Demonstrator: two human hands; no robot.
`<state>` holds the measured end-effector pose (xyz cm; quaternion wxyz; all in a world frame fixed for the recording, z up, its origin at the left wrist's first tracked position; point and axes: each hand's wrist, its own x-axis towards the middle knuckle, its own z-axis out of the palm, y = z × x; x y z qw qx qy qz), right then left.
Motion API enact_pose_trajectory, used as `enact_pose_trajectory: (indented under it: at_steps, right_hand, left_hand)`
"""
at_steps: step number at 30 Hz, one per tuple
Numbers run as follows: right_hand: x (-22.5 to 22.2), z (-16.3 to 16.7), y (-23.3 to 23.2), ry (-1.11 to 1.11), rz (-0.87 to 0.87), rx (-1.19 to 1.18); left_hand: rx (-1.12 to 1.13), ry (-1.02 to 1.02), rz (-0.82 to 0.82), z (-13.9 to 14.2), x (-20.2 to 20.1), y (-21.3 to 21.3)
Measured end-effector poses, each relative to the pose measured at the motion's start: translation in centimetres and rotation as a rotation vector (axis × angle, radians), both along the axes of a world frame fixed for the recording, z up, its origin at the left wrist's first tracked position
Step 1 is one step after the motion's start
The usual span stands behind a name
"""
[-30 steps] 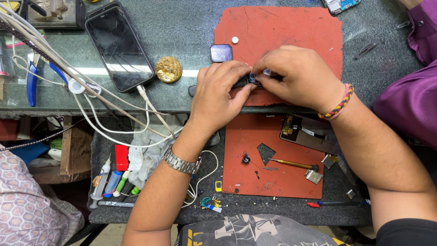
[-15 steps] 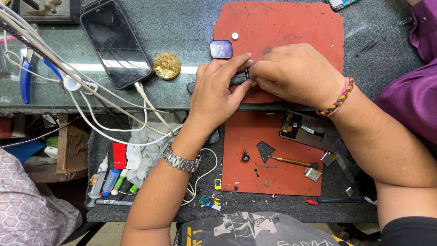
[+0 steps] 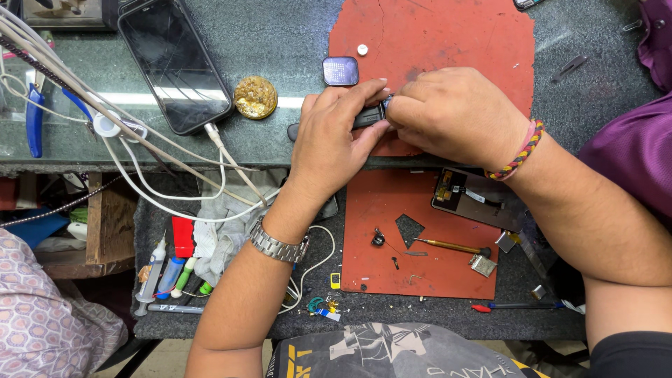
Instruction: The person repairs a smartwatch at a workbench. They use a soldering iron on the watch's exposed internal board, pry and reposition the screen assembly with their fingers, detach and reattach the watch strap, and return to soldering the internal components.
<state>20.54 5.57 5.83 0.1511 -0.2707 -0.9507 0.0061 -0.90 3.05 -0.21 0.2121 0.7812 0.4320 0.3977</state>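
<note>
My left hand (image 3: 334, 136) and my right hand (image 3: 455, 115) meet over the near edge of a red work mat (image 3: 434, 38) on the glass bench. Both grip a small black strap-like device (image 3: 367, 115) between the fingertips; most of it is hidden under the fingers. A small square dark watch body (image 3: 341, 71) lies on the bench just beyond my left hand, apart from it. A tiny white round piece (image 3: 362, 50) rests on the mat. My left wrist wears a metal watch, my right wrist a braided band.
A black phone (image 3: 175, 63) with a white cable lies far left, beside a round brass tin (image 3: 255, 96). A lower red mat (image 3: 420, 238) carries an opened phone frame (image 3: 476, 199), a brass-handled tool (image 3: 455, 246) and small parts. Tubes and syringes (image 3: 164, 276) lie lower left; blue pliers (image 3: 33, 119) far left.
Both hands stayed together on the small black device, with only slight finger shifts. The view moved a little.
</note>
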Motion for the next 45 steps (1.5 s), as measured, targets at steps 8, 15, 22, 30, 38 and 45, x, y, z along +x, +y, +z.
enact_pose_trajectory:
  at_steps: [8,15,22,30,38,45]
  right_hand:
    - [0.3,-0.5,-0.1,0.069,0.000,0.021]
    - [2.2,-0.5,-0.1,0.225,-0.097,-0.061]
    - [4.1,-1.0,-1.0,0.259,-0.130,-0.136]
    - [5.7,-0.1,-4.8,0.284,-0.161,-0.053]
    - [5.2,0.3,-11.9,0.607,-0.150,-0.312]
    - [3.9,-3.8,-19.6,0.887,0.130,-1.032]
  left_hand:
    - [0.018,-0.014,0.011,-0.2,0.0,0.1]
    - [0.054,0.007,-0.008,0.0,-0.1,-0.1]
    - [0.078,0.060,-0.006,-0.4,0.1,0.3]
    - [0.181,0.009,-0.084,0.9,-1.1,-0.8]
    - [0.190,-0.069,-0.323,5.5,-3.8,-8.0]
    - [-0.103,-0.303,-0.486,4.8,-3.9,-15.0]
